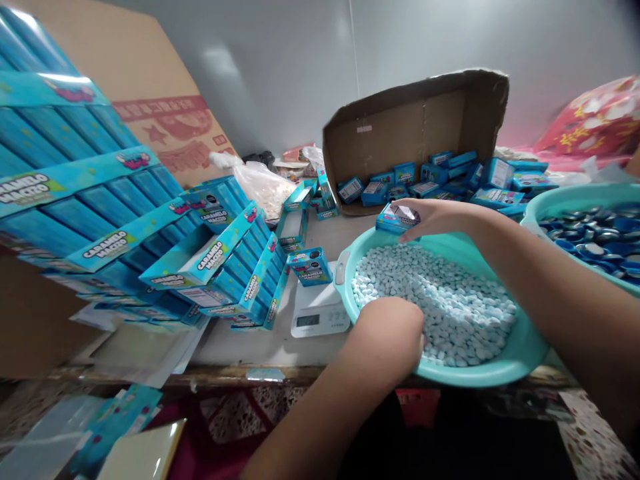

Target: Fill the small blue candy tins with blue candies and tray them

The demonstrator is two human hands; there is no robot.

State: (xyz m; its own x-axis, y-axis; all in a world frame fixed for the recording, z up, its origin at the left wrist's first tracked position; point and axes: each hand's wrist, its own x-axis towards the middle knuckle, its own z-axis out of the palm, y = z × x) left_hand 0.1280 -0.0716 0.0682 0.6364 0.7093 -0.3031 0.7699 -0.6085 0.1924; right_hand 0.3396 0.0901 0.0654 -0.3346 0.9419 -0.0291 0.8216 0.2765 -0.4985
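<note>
My right hand (433,215) holds a small blue candy box (396,218) over the far rim of the turquoise basin (487,377). Pale blue candies (463,320) fill much of that basin. My left hand (393,333) is at the basin's near left side, against the candies. Its fingers are curled, and whatever they hold is hidden behind the hand. Left of the basin, a white digital scale (320,319) bears another blue box (310,267) printed "Caramelo Macizo", standing upright.
Stacked display trays of blue boxes (107,240) rise on the left. At the back, a cardboard box (380,133) lies on its side with several blue boxes spilling out. A second turquoise basin (545,203) on the right holds blue-and-silver pieces. The table edge (220,377) runs in front.
</note>
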